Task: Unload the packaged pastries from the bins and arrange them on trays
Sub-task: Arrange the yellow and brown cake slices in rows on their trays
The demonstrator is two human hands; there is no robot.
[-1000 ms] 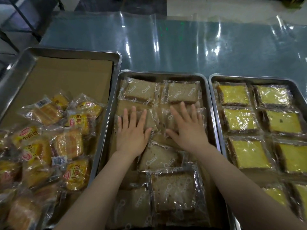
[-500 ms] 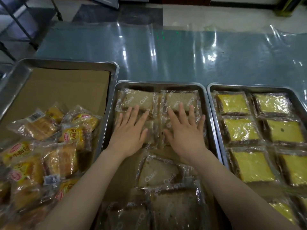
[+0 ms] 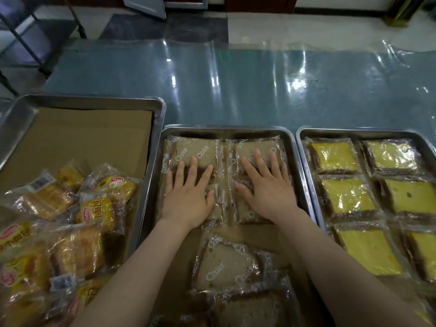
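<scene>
The middle metal tray [image 3: 226, 129] holds several clear-wrapped brown cake slices. My left hand [image 3: 188, 195] lies flat with straight fingers on the second-row left pack, fingertips reaching the far-left pack [image 3: 193, 152]. My right hand [image 3: 269, 188] presses flat on the second-row right pack, its fingertips on the far-right pack [image 3: 254, 147]. A loose brown slice [image 3: 224, 265] lies nearer me in the same tray, with more packs below it.
A larger tray [image 3: 94, 101] on the left, lined with cardboard, holds a heap of yellow-wrapped small breads [image 3: 99, 208]. The right tray [image 3: 354, 133] carries rows of yellow cake slices [image 3: 346, 197]. Beyond the trays a blue table [image 3: 236, 90] under glossy plastic stretches away.
Both hands have slid away from me along the middle tray, pushing the two second-row packs up against the far row. The loose packs nearer me stayed put.
</scene>
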